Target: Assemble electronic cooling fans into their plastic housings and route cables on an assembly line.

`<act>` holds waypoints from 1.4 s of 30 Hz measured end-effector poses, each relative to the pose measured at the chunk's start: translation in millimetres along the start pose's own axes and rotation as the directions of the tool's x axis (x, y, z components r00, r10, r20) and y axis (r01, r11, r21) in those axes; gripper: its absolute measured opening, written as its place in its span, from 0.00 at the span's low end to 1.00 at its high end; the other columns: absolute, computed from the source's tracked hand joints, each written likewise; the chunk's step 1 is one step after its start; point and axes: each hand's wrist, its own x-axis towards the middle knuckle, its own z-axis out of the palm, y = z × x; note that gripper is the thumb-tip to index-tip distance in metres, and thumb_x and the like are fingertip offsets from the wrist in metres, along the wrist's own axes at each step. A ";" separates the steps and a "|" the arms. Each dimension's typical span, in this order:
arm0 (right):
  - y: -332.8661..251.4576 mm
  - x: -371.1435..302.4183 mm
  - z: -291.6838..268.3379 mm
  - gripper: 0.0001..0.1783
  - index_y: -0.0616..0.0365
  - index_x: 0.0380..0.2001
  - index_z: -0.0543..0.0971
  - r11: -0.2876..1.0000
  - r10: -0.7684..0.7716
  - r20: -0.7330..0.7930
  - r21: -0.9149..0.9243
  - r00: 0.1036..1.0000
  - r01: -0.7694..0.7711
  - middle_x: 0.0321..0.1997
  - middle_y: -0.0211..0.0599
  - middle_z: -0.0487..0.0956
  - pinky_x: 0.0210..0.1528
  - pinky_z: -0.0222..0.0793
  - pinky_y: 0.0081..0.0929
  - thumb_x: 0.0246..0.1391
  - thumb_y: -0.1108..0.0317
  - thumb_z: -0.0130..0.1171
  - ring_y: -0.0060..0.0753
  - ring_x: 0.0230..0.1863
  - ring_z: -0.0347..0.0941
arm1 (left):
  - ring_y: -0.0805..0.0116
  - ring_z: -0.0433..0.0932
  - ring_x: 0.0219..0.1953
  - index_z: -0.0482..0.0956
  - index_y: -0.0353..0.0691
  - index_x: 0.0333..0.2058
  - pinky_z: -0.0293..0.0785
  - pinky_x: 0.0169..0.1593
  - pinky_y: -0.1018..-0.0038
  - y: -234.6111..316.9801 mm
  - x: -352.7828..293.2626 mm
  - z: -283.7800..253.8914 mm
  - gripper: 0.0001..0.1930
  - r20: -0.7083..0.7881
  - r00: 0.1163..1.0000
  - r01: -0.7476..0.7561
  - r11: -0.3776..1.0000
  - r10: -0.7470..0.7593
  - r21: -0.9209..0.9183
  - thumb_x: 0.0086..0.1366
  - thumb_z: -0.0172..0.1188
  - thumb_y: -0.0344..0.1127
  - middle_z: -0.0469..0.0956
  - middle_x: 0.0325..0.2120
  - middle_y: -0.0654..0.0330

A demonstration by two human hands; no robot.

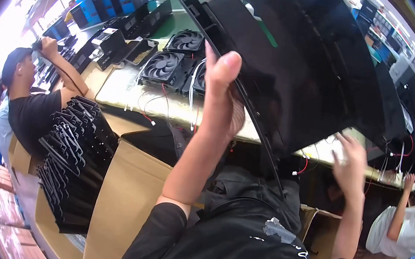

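Observation:
A large black computer case (316, 75) is raised and tilted in front of me, with a cut-out and a green patch showing on its face. My left hand (222, 77) grips the case's left edge, thumb up on the near side, the other fingers mostly hidden behind it. Near the lower right corner of the case is my right hand (351, 164), its fingers apart and slightly blurred, with nothing visible in it. Thin wires with a white plug (296, 173) hang between that hand and the case.
Black cooling fans (162, 66) with loose wires lie on the workbench (120, 89). To my left, a cardboard box (125, 202) stands beside a stack of black metal parts (73, 160). A co-worker in black (33, 104) is at the left, another in white (403, 228) at the right.

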 end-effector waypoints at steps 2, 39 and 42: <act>2.6 26.7 49.3 0.27 0.61 0.51 0.73 0.968 -0.240 0.119 -0.044 0.963 0.247 0.56 0.53 0.71 0.62 0.60 0.44 0.45 0.71 0.64 0.56 0.62 0.64 | 0.56 0.74 0.51 0.36 0.43 0.70 0.78 0.51 0.63 7.1 5.9 -5.8 0.52 -0.098 0.995 -0.009 0.996 0.018 0.090 0.56 0.63 0.42 0.64 0.56 0.49; -11.4 -69.4 -19.8 0.33 0.61 0.58 0.70 -0.761 0.488 0.522 0.647 0.700 0.048 0.56 0.48 0.76 0.59 0.70 0.47 0.53 0.53 0.61 0.46 0.55 0.74 | 0.68 0.78 0.41 0.77 0.41 0.43 0.71 0.51 0.69 -150.0 10.1 -59.0 0.20 -0.482 0.703 0.619 0.784 -0.522 0.054 0.56 0.68 0.45 0.80 0.38 0.61; -10.4 -79.2 -1.5 0.40 0.63 0.61 0.66 -0.775 0.547 0.679 0.632 0.489 -0.011 0.58 0.51 0.74 0.59 0.71 0.47 0.53 0.45 0.60 0.50 0.55 0.74 | 0.71 0.75 0.44 0.77 0.37 0.42 0.69 0.53 0.71 -145.6 6.4 -67.5 0.17 -0.430 0.664 0.659 0.750 -0.612 -0.051 0.59 0.68 0.39 0.78 0.38 0.63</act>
